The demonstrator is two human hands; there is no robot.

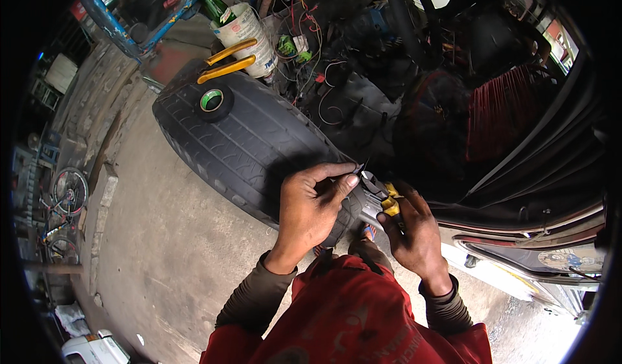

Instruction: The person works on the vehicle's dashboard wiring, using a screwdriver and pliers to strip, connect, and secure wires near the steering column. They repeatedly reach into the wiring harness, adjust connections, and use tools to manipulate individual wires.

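Note:
My right hand [413, 231] is closed around a pair of pliers [374, 186] with yellow grips, its metal jaws pointing toward my left hand. Thumb and forefinger of my left hand [310, 205] are pinched together right beside those jaws. A thin dark strand, perhaps a wire end, shows at the fingertips; the rest of it is hidden. Both hands are over the near end of a black tyre [253, 134]. Farther along the tyre rests a roll of black tape [212, 101] with a green core. Beyond the roll lie the yellow handles [227, 70] of another tool.
A white bucket [245, 32] holding a green bottle [217, 7] stands at the tyre's far end. Loose wires [311, 40] tangle beside it, inside an open vehicle cab with a steering wheel [414, 20]. A blue frame [110, 27] is far left; a bicycle [68, 192] stands at the left.

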